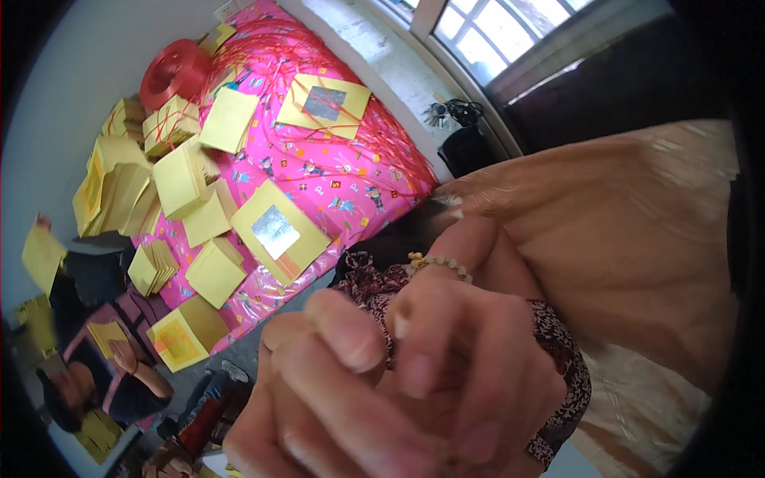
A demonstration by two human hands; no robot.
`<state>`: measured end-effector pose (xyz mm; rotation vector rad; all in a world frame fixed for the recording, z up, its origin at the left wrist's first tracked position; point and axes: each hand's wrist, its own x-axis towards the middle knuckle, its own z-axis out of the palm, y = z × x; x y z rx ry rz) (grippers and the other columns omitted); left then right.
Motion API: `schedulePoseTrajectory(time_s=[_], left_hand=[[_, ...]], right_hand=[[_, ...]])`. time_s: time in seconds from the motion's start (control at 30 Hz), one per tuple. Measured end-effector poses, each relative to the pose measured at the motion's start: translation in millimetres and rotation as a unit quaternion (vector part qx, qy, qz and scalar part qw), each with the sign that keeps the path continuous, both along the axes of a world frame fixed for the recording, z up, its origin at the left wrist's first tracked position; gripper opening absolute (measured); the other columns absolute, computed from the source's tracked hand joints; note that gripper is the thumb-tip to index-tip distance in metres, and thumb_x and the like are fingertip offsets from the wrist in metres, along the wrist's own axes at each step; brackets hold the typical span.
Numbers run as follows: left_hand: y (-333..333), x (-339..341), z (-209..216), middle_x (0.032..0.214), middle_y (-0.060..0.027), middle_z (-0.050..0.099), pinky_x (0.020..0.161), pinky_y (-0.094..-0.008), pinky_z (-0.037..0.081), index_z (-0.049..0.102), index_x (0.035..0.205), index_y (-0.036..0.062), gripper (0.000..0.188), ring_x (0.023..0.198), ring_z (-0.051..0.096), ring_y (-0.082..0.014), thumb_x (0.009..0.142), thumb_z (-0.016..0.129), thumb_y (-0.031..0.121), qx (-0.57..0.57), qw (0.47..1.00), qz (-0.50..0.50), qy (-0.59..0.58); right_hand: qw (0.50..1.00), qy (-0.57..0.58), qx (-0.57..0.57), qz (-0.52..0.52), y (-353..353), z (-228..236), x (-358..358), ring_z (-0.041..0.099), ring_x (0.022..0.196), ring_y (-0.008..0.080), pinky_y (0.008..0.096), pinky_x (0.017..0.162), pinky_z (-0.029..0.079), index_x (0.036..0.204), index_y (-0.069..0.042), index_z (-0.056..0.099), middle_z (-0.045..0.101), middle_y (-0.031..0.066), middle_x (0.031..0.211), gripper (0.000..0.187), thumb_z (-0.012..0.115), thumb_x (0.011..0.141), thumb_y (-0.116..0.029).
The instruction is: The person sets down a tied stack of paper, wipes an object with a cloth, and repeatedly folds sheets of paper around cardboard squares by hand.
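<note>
Left hand [327, 402] and right hand [482, 354] have fingers curled, grip unclear. A card [275, 229] lies by the desk's [315, 190] near edge.

The counter [319, 195] is spread with a glossy pink cover printed with small cartoon figures and letters. Loose red strands [263, 44] tangle over its far end and trail down the side by the window. A red coil [175, 72] sits at the far left corner, with a strand-tied yellow bundle [170, 126] just below it. Yellow paper stacks crowd the left side: a tall, sagging stack [115, 187], a thick block [182, 182] beside it, and a fanned stack [151, 268] nearer the front. A yellow sheet with a silver square [259, 211] lies near the front edge; a similar silver-centred sheet [358, 99] lies farther back, red strands touching it. A yellow piece with an orange-yellow panel [209, 319] rests at the near left corner.
</note>
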<state>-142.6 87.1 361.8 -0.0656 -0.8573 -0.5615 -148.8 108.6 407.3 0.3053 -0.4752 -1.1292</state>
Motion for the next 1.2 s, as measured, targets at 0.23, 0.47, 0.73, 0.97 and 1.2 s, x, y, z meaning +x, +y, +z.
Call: schedulePoseTrajectory(time_s=[0.23, 0.47, 0.73, 0.97, 1.2], left_hand=[[-21.5, -40.7, 9.0, 0.082, -0.0091, 0.066, 0.069, -0.038, 0.049, 0.059, 0.083, 0.0042, 0.021, 0.063, 0.057, -0.0209, 0.094, 0.054, 0.021, -0.013, 0.99, -0.107, 0.091], [-38.3, -0.8, -12.4, 0.076, -0.0168, 0.065, 0.078, -0.0447, 0.05, 0.053, 0.085, 0.0023, 0.018, 0.071, 0.066, -0.0264, 0.095, 0.052, 0.018, -0.066, 0.994, -0.087, -0.006], [-33.0, -29.0, -13.2, 0.065, -0.0097, 0.062, 0.095, -0.0518, 0.045, 0.047, 0.085, 0.0086, 0.009, 0.06, 0.066, -0.0231, 0.093, 0.05, 0.009, -0.015, 0.984, 0.104, 0.144], [-39.0, 5.3, -26.1, 0.063, -0.0032, 0.059, 0.072, -0.0387, 0.04, 0.048, 0.071, 0.0142, 0.019, 0.052, 0.057, -0.018, 0.09, 0.052, 0.016, 0.033, 0.993, -0.014, 0.111], [-70.6, 81.1, -147.5, 0.107, -0.0182, 0.059, 0.08, -0.0336, 0.053, 0.047, 0.104, 0.0054, 0.025, 0.095, 0.062, -0.025, 0.085, 0.059, -0.005, 0.417, 0.906, 0.075, -0.021]], right_hand=[[0.937, 0.21, -0.261, -0.098, -50.0, -23.5, 0.4, 0.059, 0.093, 0.0146, 0.0294, 0.075, 0.047, 0.102, 0.001, 0.057, 0.06, 0.0108, 0.097, 0.019, 0.051, 0.088, -0.012], [0.805, 0.238, -0.4, -0.368, -92.9, -45.6, -1.0, 0.06, 0.09, 0.0119, 0.0253, 0.075, 0.051, 0.095, 0.0, 0.058, 0.061, 0.0084, 0.096, 0.012, 0.055, 0.084, -0.003], [0.72, 0.123, -0.371, -0.574, -124.3, -89.4, -10.5, 0.06, 0.087, 0.0089, 0.0206, 0.076, 0.056, 0.087, 0.0, 0.059, 0.062, 0.0058, 0.095, 0.01, 0.06, 0.08, 0.007], [0.691, 0.197, -0.351, -0.6, -93.4, -136.3, -19.1, 0.063, 0.08, 0.0175, 0.0262, 0.069, 0.056, 0.088, -0.003, 0.061, 0.064, 0.0078, 0.093, 0.008, 0.054, 0.086, -0.001], [0.338, 0.604, -0.582, -0.427, -194.7, -176.0, -51.4, 0.062, 0.085, 0.0227, 0.0359, 0.073, 0.052, 0.088, -0.006, 0.062, 0.063, 0.0069, 0.091, 0.012, 0.063, 0.076, -0.005]])
